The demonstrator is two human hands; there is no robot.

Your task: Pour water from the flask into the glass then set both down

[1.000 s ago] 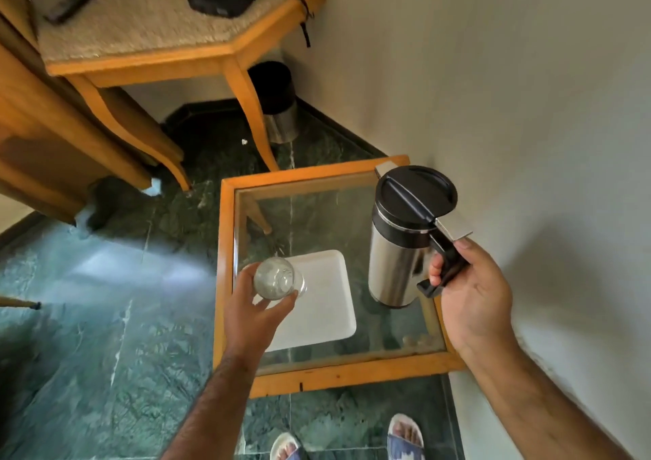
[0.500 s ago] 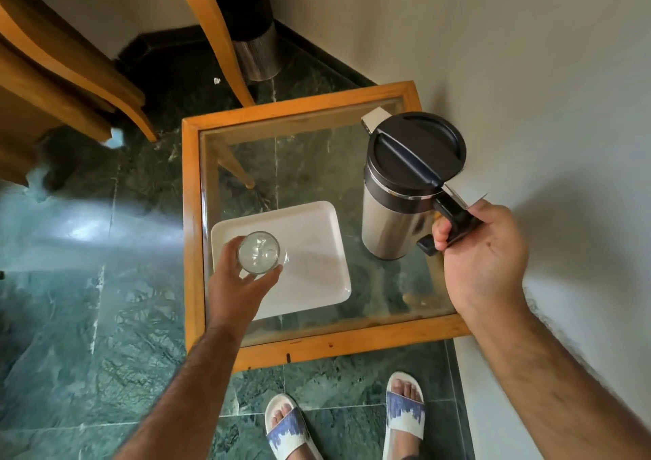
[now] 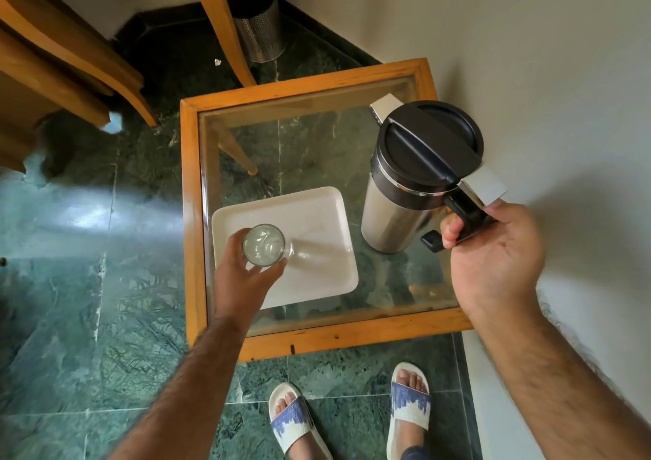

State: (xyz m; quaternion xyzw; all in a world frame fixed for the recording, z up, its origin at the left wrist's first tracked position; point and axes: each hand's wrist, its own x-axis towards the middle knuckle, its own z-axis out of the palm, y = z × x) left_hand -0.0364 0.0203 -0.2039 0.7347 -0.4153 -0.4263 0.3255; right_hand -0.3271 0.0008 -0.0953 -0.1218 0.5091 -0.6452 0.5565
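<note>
My left hand (image 3: 243, 280) holds a clear glass (image 3: 265, 245) upright over the left part of a white tray (image 3: 317, 220), seen from above. A steel flask (image 3: 405, 198) with a black lid is gripped by its black handle in my right hand (image 3: 493, 258). The flask is upright at the right side of the glass-topped table (image 3: 310, 339), its base close to or on the glass; I cannot tell which. Flask and glass are about a tray's width apart.
The small table has a wooden frame and stands against a white wall (image 3: 528, 54) on the right. A metal bin (image 3: 259, 33) and wooden furniture legs (image 3: 218, 26) lie beyond it. My feet in sandals (image 3: 408, 403) are on the green marble floor in front of it.
The view has tilted down and closer to the table. Both hands keep their grips; the glass now sits lower over the tray's left part and the flask nearer the tabletop.
</note>
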